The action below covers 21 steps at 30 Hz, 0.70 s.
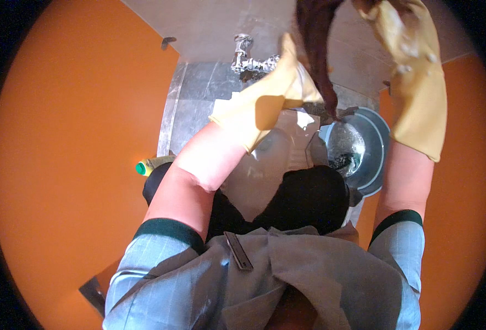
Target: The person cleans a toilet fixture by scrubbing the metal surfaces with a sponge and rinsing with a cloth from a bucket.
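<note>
I wear long yellow rubber gloves on both hands. A wet-looking dark brown cloth [316, 47] hangs from the upper edge of the view, its narrow end dangling near the bucket's rim. My right hand [388, 15] is raised high at the top edge and closed on the cloth's upper part; some fingers are cut off by the frame. White suds cling to that glove. My left hand [294, 76] is just left of the hanging cloth, fingers apart and strong light washing out detail. Whether it touches the cloth is unclear.
A grey-blue bucket [385, 144] with water and something dark inside stands at the right. Below my arms is a pale toilet fixture [262, 176], with a metal flush valve [244, 58] on the wall behind. A green-capped bottle [144, 167] lies left, near the orange partition [72, 137].
</note>
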Tool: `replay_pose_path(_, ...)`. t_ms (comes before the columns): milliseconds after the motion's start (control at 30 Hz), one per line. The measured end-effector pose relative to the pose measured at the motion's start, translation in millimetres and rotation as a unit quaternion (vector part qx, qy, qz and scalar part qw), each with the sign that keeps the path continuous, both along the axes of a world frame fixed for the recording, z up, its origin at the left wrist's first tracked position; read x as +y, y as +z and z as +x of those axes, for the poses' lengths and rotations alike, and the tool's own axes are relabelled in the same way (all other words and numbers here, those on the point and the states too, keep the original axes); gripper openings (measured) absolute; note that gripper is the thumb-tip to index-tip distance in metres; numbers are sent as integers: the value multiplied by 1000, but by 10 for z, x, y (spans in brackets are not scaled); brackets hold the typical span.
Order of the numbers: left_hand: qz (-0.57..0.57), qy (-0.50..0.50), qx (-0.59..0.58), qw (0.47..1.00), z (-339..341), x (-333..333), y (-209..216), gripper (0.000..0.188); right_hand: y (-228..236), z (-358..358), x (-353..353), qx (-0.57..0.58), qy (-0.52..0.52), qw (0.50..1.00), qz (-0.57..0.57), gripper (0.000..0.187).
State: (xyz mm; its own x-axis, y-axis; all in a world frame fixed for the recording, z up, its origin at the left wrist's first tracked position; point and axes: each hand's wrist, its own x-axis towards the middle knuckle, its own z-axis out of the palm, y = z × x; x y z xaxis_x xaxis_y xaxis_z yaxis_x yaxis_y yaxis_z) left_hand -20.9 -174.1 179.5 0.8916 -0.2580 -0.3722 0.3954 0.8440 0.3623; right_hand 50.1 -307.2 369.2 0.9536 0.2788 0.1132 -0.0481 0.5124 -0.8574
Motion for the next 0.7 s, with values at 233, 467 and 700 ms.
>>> replay_pose_path(233, 110, 149, -118, 976, 339, 969, 339, 61, -633, -129, 681, 49, -1, 992, -116, 38)
replay_pose_path(467, 579, 144, -86, 798, 228, 1077, 65, 55, -2069, -65, 1203, -15, -62, 857, -511, 123)
replay_pose_path(700, 652, 128, -49, 746, 285, 1335, 95, 51, -2027, -84, 1494, -98, -58, 863, -492, 91)
